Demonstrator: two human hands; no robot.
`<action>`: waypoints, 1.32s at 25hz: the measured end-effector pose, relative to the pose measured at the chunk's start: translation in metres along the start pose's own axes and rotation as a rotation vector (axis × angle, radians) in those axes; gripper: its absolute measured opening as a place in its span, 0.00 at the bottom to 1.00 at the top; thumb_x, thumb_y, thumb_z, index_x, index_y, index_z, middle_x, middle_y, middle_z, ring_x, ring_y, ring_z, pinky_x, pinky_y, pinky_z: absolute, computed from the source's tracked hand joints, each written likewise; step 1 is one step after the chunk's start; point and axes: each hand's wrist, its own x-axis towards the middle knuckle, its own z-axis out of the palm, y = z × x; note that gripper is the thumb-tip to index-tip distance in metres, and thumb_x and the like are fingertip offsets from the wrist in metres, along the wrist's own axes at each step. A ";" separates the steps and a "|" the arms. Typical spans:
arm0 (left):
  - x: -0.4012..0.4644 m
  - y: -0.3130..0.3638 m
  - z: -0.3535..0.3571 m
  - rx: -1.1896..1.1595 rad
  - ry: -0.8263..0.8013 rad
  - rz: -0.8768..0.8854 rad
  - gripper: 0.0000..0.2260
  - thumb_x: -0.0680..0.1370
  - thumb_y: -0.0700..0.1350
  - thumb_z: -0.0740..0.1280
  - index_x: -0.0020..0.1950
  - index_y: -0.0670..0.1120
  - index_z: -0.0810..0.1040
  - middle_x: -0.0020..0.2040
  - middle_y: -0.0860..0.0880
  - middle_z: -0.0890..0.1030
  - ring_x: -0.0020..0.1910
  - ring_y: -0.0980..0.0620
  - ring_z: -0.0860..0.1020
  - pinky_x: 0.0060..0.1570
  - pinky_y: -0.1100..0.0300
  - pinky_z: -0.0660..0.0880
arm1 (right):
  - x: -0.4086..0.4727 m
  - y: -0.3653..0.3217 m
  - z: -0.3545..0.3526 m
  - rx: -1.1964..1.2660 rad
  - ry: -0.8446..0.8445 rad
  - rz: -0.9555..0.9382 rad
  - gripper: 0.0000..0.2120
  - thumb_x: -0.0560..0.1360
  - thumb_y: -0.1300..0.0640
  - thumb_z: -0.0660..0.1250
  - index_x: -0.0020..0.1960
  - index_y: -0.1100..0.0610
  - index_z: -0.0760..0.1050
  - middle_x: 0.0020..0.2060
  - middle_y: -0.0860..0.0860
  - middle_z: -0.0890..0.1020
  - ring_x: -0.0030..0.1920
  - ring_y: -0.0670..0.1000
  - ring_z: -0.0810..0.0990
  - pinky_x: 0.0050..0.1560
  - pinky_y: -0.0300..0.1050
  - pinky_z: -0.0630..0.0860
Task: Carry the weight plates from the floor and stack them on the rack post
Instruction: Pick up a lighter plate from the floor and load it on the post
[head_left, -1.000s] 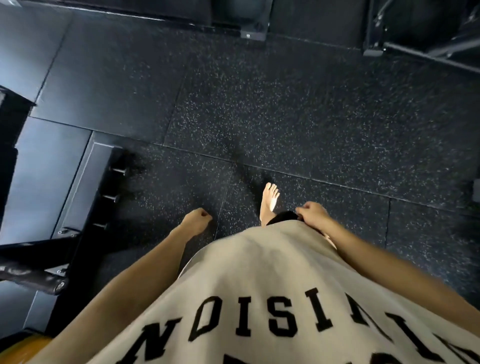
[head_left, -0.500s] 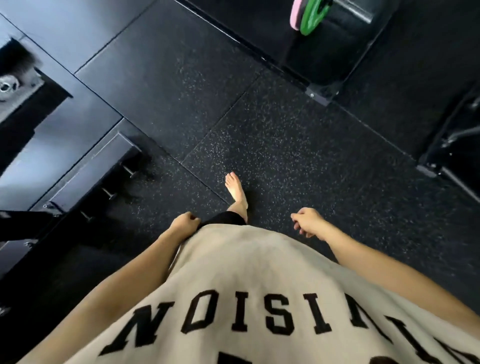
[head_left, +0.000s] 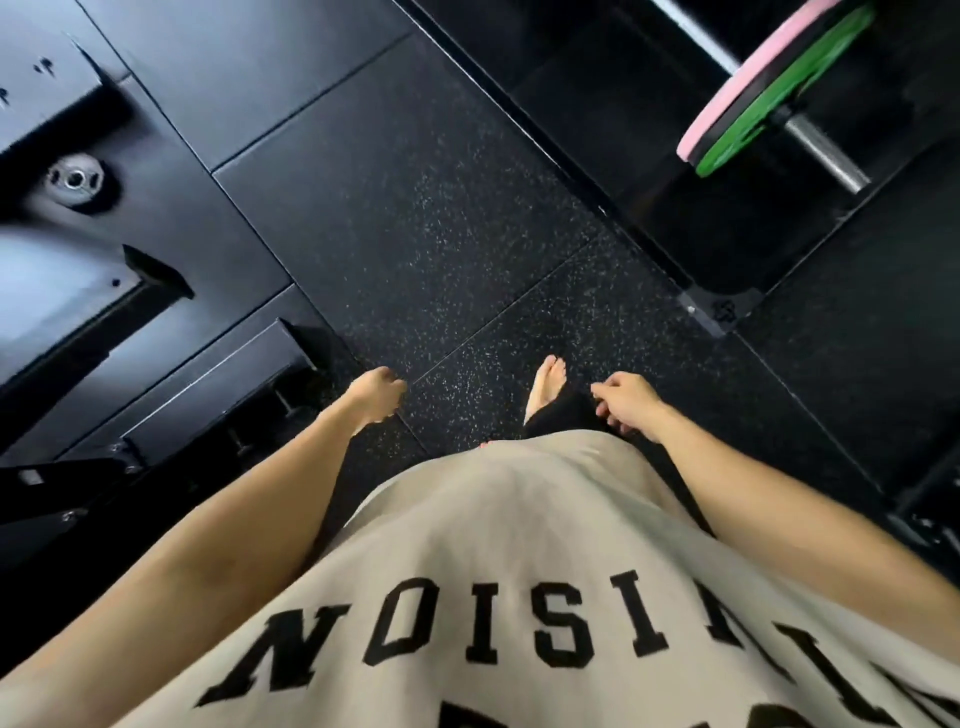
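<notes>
A pink weight plate (head_left: 737, 88) and a green weight plate (head_left: 763, 119) sit side by side on a steel bar (head_left: 826, 153) at the top right. My left hand (head_left: 376, 397) hangs low at my side with the fingers loosely curled and nothing in it. My right hand (head_left: 631, 402) hangs beside my hip, its fingers loosely bent and apart, also holding nothing. Both hands are far from the plates. One bare foot (head_left: 545, 387) steps forward on the speckled black rubber floor (head_left: 441, 234).
A black metal rack base (head_left: 722, 306) with a corner bracket borders the plates' platform on the right. On the left stand dark machine frames (head_left: 104, 291) and a low step with pegs (head_left: 223, 384). A small round metal hub (head_left: 75, 179) lies far left.
The view has swung right and forward as I walk; the pink and green plates have come closer. My right foot now leads. Both hands still hang without a load.
</notes>
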 end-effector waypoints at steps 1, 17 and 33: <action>0.013 0.018 -0.013 -0.048 -0.002 0.005 0.16 0.81 0.45 0.59 0.65 0.36 0.73 0.58 0.34 0.80 0.46 0.43 0.79 0.53 0.49 0.77 | 0.016 -0.022 -0.007 -0.041 -0.031 -0.020 0.09 0.80 0.54 0.61 0.44 0.58 0.72 0.33 0.53 0.78 0.29 0.50 0.71 0.25 0.41 0.65; 0.170 0.149 -0.170 -0.436 0.251 -0.395 0.14 0.81 0.48 0.61 0.61 0.42 0.77 0.63 0.42 0.79 0.63 0.42 0.75 0.59 0.56 0.69 | 0.249 -0.471 -0.076 -0.716 -0.252 -0.286 0.09 0.81 0.52 0.61 0.47 0.57 0.73 0.38 0.53 0.81 0.33 0.51 0.75 0.30 0.43 0.70; 0.332 0.092 -0.526 -0.959 0.331 -0.508 0.09 0.81 0.48 0.60 0.54 0.43 0.74 0.43 0.44 0.79 0.38 0.48 0.76 0.35 0.58 0.72 | 0.303 -0.932 0.161 -1.089 -0.412 -0.629 0.08 0.78 0.49 0.64 0.47 0.54 0.75 0.48 0.53 0.80 0.49 0.53 0.78 0.52 0.50 0.74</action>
